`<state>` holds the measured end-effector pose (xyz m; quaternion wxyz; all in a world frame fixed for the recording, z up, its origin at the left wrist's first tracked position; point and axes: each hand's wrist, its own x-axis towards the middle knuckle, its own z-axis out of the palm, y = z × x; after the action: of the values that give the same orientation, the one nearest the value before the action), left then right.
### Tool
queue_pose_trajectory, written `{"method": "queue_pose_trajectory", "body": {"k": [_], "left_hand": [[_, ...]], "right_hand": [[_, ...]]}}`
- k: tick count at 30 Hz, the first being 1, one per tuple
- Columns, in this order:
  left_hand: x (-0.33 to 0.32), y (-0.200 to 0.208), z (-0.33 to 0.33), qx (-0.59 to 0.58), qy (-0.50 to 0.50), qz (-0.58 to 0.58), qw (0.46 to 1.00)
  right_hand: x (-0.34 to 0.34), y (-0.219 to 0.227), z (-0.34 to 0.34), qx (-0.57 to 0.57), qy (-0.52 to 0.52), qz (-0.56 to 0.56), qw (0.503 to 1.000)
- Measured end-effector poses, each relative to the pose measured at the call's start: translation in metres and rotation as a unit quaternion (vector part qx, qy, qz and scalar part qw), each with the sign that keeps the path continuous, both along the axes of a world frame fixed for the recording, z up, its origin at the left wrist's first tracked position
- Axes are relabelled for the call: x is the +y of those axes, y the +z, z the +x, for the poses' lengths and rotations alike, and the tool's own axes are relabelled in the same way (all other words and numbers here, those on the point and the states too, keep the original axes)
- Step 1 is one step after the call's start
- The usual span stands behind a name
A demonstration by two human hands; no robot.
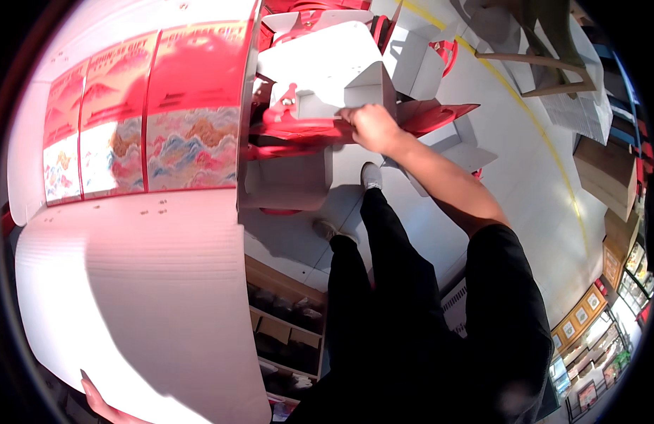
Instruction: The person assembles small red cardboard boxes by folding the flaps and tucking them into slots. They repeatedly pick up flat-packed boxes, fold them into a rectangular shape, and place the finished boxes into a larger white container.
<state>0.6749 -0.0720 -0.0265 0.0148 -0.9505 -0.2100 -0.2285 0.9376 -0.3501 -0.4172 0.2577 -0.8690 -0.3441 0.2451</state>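
My right hand [373, 127] reaches forward, its fingers closed on the upper edge of a red gift bag [306, 134]. A red cut-out ornament [281, 106] sits at the bag's left part. At the lower left, my left hand [104, 404] shows only in part; its thumb lies on the edge of a white carton flap [164, 297], and the other fingers are hidden. That flap belongs to an opened white carton [58, 35] lying to my left. Inside it, several red gift boxes [193, 106] with a coloured cloud pattern stand side by side.
Open grey-white boxes [284, 177] with red handles stand on the pale floor around my right hand. Below the carton is a wooden shelf [284, 321] with dark goods. A wooden-legged chair [553, 71] stands at the far right, near brown cartons [602, 173]. A yellow line [532, 106] crosses the floor.
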Motion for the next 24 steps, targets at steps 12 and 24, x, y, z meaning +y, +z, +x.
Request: {"method": "queue_pose_trajectory", "body": {"k": [12,24], "left_hand": [[0.004,-0.046,0.002,-0.179,-0.173,-0.105,0.963],[-0.051,-0.159,0.100,-0.271,0.022,-0.825,0.495]], "right_hand": [[-0.163,0.237,-0.036,0.021,-0.306,0.101,0.946],[-0.337,0.290,-0.128,-0.037,-0.540,0.106,0.835]]}}
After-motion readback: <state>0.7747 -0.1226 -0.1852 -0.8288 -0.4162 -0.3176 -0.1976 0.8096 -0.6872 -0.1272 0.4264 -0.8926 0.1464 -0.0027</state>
